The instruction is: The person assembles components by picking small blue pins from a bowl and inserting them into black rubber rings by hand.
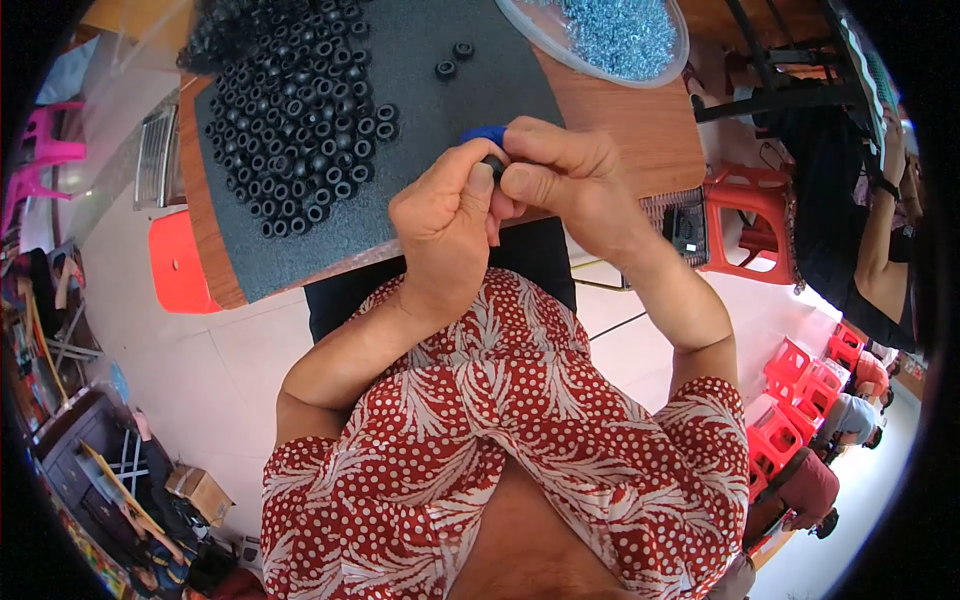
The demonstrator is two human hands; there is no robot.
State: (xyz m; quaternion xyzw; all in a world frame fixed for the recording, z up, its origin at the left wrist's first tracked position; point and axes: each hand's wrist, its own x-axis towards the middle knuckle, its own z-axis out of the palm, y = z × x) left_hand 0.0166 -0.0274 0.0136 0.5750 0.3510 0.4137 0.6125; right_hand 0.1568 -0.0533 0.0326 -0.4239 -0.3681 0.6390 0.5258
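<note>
Above the near edge of the dark grey mat (475, 105), my two hands meet fingertip to fingertip. My left hand (437, 212) is closed, its thumb and fingers pinching a small black ring (494, 164). From the other side my right hand (580, 185) presses the same ring between bent fingers and thumb. A small blue object (484, 134) shows at the fingertips; its kind is mostly hidden. On the mat to the left lies a big pile of black rings (300, 120). Two loose rings (454, 60) lie apart from it, beyond my hands.
A round clear tub (680, 62) of small light-blue glossy pieces stands at the table's far right. The brown wooden table (650, 130) borders the mat. Red plastic stools (750, 220) stand to the right, another red stool (180, 262) at the left. Other people sit farther off.
</note>
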